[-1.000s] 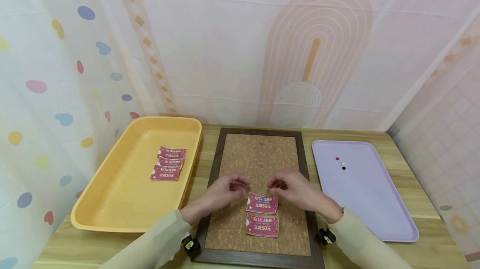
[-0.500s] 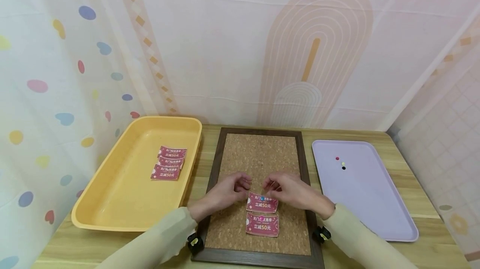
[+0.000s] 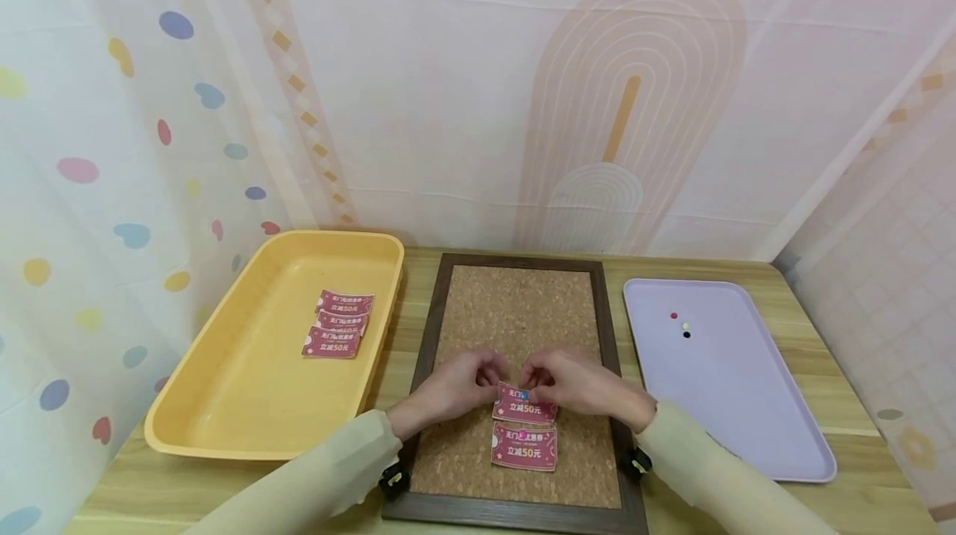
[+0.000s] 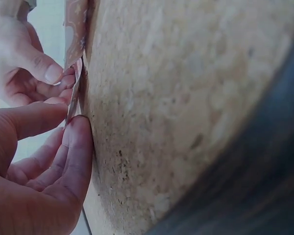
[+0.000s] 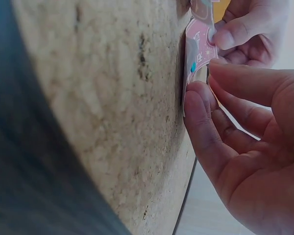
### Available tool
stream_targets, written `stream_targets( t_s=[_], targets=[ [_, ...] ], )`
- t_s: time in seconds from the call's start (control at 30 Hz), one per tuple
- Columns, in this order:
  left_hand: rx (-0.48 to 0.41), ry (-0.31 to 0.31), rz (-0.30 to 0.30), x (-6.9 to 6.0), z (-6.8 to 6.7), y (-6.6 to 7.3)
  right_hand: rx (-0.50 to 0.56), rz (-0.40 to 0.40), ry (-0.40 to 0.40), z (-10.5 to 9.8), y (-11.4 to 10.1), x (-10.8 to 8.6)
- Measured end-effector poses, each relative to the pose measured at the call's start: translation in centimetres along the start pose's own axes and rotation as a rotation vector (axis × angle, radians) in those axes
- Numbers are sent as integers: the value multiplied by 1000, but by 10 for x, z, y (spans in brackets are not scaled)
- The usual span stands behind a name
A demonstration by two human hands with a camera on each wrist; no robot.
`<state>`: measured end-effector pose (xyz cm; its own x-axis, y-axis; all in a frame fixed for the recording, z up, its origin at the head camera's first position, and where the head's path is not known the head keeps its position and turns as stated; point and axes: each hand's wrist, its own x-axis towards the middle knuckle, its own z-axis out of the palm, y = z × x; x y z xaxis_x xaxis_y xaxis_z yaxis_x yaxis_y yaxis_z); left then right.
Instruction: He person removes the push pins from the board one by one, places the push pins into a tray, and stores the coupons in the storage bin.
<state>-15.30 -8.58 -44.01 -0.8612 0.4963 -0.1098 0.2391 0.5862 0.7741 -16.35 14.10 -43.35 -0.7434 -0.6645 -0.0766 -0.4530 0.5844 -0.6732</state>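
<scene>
The left hand (image 3: 459, 387) pinches one end of the upper red coupon (image 3: 525, 410) between thumb and forefinger, on a cork board (image 3: 523, 303) set on a wooden table (image 3: 418, 294). The right hand (image 3: 577, 383) meets the opposite end with fingers curled; whether it grips the paper or only touches it, the pictures do not settle. A blue pin (image 3: 524, 395) sits near the coupon's top middle, so working both ends at once probably serves to straighten the slip around it. The lower red coupon (image 3: 524, 452), marked by a pink pin (image 3: 523, 435), lies just below, perhaps the guide for alignment, though it leaves little slack beneath.

The fingers themselves mask the upper coupon's top corners. At left, a yellow tray (image 3: 246, 402) carries three overlapping coupons (image 3: 331, 344); at right, a purple tray (image 3: 747, 410) holds red (image 3: 674, 315), yellow (image 3: 685, 325) and black (image 3: 686, 334) pins. Supplies flank the board, likely for easy reach from each side. A printed curtain (image 3: 433, 104) hangs behind, and nothing stands between the trays and the board.
</scene>
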Motion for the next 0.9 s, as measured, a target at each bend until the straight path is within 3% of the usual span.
stream_targets(
  t_s=[0.17, 0.4, 0.9],
  targets=[
    [12, -15, 19, 2, -1, -2, -8, -15, -30, -2, 1, 2],
    [4, -29, -2, 4, -2, -2, 35, 4, -86, -3, 2, 6],
    [6, -56, 6, 7, -4, -5, -31, 39, -96, 0, 1, 11]
  ],
)
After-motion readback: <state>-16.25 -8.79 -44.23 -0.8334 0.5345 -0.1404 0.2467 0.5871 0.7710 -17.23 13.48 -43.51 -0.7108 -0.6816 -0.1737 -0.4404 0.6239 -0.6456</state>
